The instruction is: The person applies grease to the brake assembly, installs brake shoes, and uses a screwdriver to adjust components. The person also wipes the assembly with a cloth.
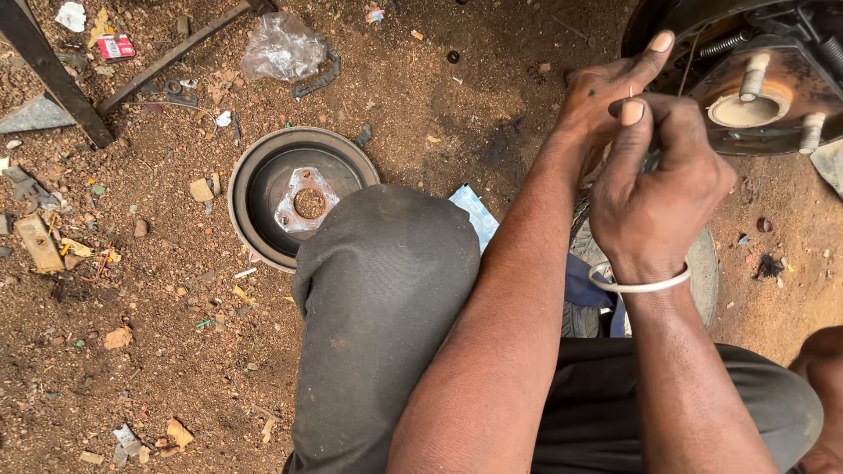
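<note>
Up close, the right hand [654, 197], with a white bangle [639, 283] at its wrist, is curled, pinching a thin pin [630, 91] with the left hand [606, 101], whose fingers stretch toward the rusty wheel hub [755, 96] at the top right. Left of the bent knee [386, 272], a brake drum [294, 193] lies on the dirt ground [158, 351]; a crumpled plastic bag [283, 46] rests farther off.

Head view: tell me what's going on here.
A person sits on dirt ground beside a rusty wheel hub. Both hands are raised near it: the left hand and right hand pinch a thin pin between them. A removed brake drum lies open side up by the knee.
</note>
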